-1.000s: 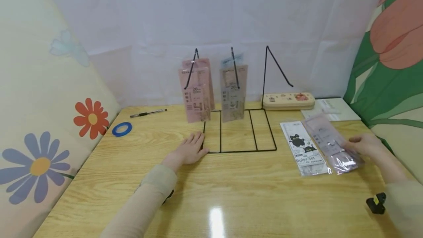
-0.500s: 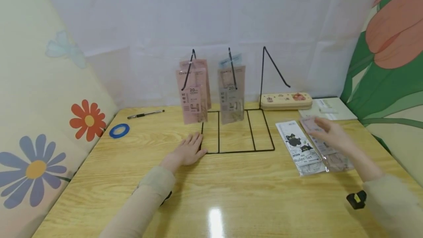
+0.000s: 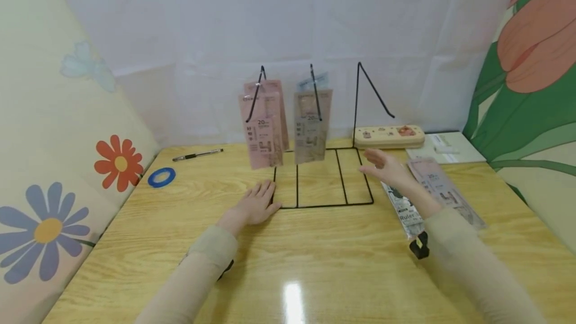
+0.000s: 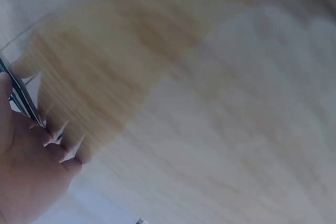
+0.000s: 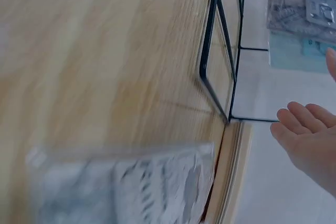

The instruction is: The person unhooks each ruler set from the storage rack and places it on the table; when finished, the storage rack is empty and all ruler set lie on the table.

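My left hand (image 3: 254,206) lies flat at the left side of a black wire display rack (image 3: 330,207), fingertips right at its base bar. In the right wrist view, my right hand (image 5: 315,135) is held up with fingers extended, holding nothing; in the head view it overlaps the rack's right side. Pink ruler-set packs (image 3: 261,139) hang from the left hook. The middle hook carries a grey-brown pack (image 3: 310,139) with a blue pack (image 3: 320,80) behind. Under my right forearm, a white "Ruler-Set" pack with black cats (image 3: 409,216) lies partly hidden beside a pinkish-purple pack (image 3: 438,184).
Behind the rack's right hook (image 3: 377,91) sits a cream pencil case (image 3: 389,137), with a flat white item (image 3: 470,150) beside it. Left of the rack are a black pen (image 3: 198,155) and a blue ring (image 3: 161,177). White cloth and floral panels enclose the table.
The right hand has left the pinkish-purple pack and moved left over the cat pack to the rack's right side. The grey-brown pack has swung slightly. My left hand has stayed put.
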The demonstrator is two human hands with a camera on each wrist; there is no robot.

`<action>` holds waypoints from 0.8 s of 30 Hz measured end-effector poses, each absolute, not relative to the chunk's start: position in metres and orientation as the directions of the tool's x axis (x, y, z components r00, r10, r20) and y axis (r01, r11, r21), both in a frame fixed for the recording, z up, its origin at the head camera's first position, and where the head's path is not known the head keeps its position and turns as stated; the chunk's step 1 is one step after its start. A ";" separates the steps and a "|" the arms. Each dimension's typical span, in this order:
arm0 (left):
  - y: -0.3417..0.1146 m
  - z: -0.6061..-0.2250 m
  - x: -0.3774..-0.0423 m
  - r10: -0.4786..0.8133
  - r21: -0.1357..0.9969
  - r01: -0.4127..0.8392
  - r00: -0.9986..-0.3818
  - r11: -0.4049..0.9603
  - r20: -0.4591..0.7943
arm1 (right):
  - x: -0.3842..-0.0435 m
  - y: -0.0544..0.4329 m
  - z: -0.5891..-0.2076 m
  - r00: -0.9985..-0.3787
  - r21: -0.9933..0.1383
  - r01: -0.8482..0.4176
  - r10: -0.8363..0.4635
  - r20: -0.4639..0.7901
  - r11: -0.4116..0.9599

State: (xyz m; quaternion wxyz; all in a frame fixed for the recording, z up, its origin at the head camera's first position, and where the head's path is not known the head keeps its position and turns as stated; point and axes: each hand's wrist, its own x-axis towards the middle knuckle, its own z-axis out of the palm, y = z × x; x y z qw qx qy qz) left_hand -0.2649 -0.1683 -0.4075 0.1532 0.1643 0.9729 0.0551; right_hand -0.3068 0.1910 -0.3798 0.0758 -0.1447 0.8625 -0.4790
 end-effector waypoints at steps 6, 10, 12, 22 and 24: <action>-0.172 -0.404 -0.262 0.339 0.163 0.304 -0.901 0.939 -0.272 | -0.321 0.151 -0.370 -0.923 -0.867 -0.235 -0.381 0.056 0.440; -0.172 -0.403 -0.261 0.332 0.159 0.297 -0.898 0.942 -0.288 | -0.329 0.131 -0.366 -0.920 -0.895 -0.206 -0.390 0.040 0.395; -0.172 -0.404 -0.261 0.331 0.163 0.295 -0.897 0.942 -0.292 | -0.332 0.123 -0.366 -0.924 -0.915 -0.170 -0.383 0.019 0.365; -0.169 -0.404 -0.259 0.335 0.166 0.298 -0.898 0.940 -0.285 | -0.340 0.086 -0.367 -0.966 -0.957 -0.064 -0.260 -0.012 0.284; -0.169 -0.403 -0.259 0.335 0.165 0.299 -0.899 0.940 -0.283 | -0.340 0.081 -0.367 -0.968 -0.958 -0.060 -0.251 -0.013 0.281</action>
